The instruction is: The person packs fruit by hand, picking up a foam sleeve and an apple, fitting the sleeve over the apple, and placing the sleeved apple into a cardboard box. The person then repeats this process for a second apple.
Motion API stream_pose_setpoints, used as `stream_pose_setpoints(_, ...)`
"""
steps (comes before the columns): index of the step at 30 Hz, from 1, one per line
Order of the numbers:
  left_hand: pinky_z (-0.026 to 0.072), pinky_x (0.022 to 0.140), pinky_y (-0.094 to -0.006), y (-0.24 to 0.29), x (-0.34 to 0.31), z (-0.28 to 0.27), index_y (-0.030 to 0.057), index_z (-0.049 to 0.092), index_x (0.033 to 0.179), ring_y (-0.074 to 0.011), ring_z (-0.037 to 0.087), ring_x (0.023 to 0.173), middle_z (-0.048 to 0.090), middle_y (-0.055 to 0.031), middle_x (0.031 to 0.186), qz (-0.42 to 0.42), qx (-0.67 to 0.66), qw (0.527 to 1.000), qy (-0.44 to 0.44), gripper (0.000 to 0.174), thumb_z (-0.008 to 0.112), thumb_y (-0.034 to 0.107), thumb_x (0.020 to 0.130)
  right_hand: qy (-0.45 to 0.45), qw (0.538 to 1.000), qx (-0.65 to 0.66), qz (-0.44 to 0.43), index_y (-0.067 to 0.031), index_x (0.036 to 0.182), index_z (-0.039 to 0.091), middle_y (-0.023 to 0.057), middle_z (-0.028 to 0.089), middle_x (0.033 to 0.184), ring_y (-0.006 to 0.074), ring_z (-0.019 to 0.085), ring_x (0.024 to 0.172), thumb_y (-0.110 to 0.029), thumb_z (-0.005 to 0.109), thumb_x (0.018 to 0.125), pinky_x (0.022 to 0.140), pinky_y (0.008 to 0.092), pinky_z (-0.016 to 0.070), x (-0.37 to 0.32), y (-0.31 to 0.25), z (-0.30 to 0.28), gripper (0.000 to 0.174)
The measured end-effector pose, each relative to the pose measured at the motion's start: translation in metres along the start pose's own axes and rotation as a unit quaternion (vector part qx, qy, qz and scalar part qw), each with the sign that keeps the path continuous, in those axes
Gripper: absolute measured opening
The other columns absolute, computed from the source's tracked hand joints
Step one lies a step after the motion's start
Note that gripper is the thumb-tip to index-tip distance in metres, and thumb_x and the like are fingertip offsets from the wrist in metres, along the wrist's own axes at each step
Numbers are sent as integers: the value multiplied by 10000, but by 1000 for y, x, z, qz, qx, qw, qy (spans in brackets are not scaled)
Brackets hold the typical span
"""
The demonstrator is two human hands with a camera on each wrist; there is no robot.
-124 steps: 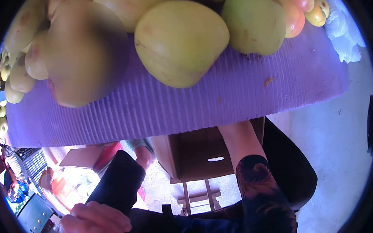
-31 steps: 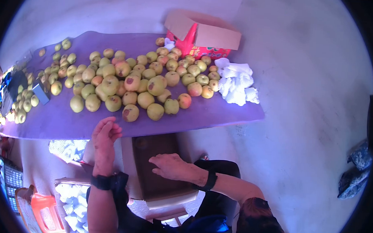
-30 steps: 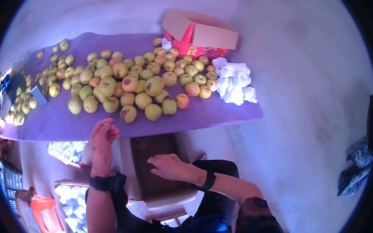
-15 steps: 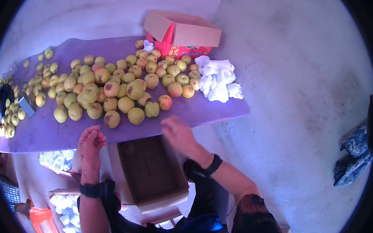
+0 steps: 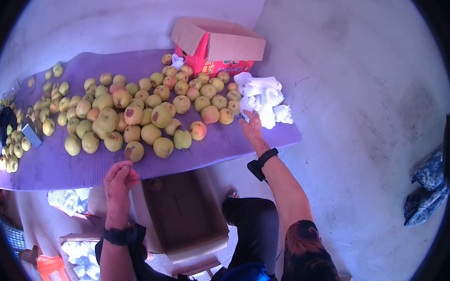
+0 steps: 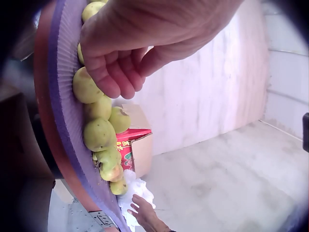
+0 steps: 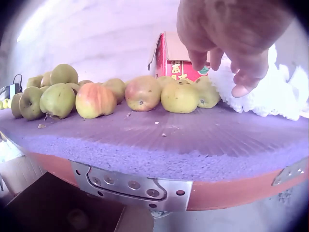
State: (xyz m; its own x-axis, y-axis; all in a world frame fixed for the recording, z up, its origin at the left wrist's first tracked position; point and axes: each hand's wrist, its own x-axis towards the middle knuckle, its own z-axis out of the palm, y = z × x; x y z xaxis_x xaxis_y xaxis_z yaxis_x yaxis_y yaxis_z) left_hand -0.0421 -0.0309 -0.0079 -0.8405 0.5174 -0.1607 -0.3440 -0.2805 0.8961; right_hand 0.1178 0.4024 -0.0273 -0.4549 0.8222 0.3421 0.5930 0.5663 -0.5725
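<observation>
My right hand point(image 5: 253, 130) reaches over the right end of the purple-covered table point(image 5: 184, 164), its fingertips at the near side of the white foam netting point(image 5: 262, 94). In the right wrist view the fingers of that hand point(image 7: 231, 38) point down, parted, in front of the netting point(image 7: 285, 92); whether they touch it I cannot tell. My left hand point(image 5: 118, 188) is at the table's front edge, just short of a bruised apple point(image 5: 134, 151). In the left wrist view that hand point(image 6: 145, 38) has loosely curled fingers, with nothing visible in them.
Many yellow-green apples point(image 5: 108, 120) cover the middle and left of the table. A red carton point(image 5: 215, 65) with raised flaps stands at the back. Below the front edge sits a brown box point(image 5: 213, 248); more white netting point(image 5: 82, 255) lies in a box at the lower left.
From the front edge of the table my right hand has moved up and right to the white netting. My left hand has shifted slightly. Earlier, the head view was much closer to the apples.
</observation>
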Motion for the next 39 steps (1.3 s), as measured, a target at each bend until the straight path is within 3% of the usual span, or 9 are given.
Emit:
stream_pose_setpoints(6,526,604,-233,-6,5,-3,58,641,1032,-117,635,687,645,-24,789,-4,-14,1000,-11,144,552,128,944,-12,999,22,-45,-33,1257,587,230,517,1344,338,499,1259,-183,649,815,1053,391,398,18,28,9,471)
stream_pose_setpoints(12,506,644,-222,-5,0,5,61,647,1039,-104,622,711,643,-15,797,-10,-4,1000,-19,148,550,131,953,59,993,78,-61,-11,1238,590,179,624,1206,274,618,1084,-63,583,855,957,351,468,-13,15,-16,386)
stream_pose_setpoints(15,503,642,-223,-8,-1,8,53,648,1041,-99,615,705,638,-15,793,2,10,1000,-29,156,551,135,951,81,970,218,-73,-6,1180,631,121,670,1111,201,634,1005,-43,579,874,885,311,495,-21,11,-21,313)
stream_pose_setpoints(20,498,624,-209,-12,-9,21,52,645,1036,-93,613,688,636,-6,777,22,39,998,-52,158,540,134,951,32,900,432,54,17,982,701,49,679,913,120,596,900,-136,698,829,807,282,483,-14,31,-14,216)
stream_pose_setpoints(24,498,631,-214,-13,-11,28,53,647,1037,-99,612,685,633,-7,772,21,50,996,-65,163,538,139,951,28,933,337,119,-8,963,707,58,687,907,116,601,889,-152,716,813,765,287,494,-20,35,-19,209)
stream_pose_setpoints(27,495,640,-226,-15,-11,29,27,647,1027,-99,601,703,624,-17,782,9,60,997,-51,168,557,142,945,58,961,259,77,-41,904,703,61,668,893,154,617,823,-142,738,777,727,312,505,-35,30,-26,166)
stream_pose_setpoints(29,495,645,-226,-14,-10,30,30,647,1030,-97,600,707,624,-16,785,4,58,997,-60,167,559,144,946,120,984,126,-40,-69,948,668,82,618,947,217,610,803,-113,742,747,728,341,508,-50,18,-45,219)
stream_pose_setpoints(33,496,657,-227,-17,-10,28,36,645,1039,-95,598,712,625,-15,793,-1,61,996,-60,166,557,142,949,198,979,41,-14,-45,1111,576,131,545,1098,289,560,959,-112,736,742,857,406,468,-55,59,-67,408)
stream_pose_setpoints(39,497,655,-231,-21,-6,30,42,646,1043,-99,596,710,622,-15,788,-5,82,995,-49,163,553,136,947,212,973,54,73,-29,1123,565,171,567,1078,365,546,1036,-160,712,762,909,443,439,-54,97,-75,411)
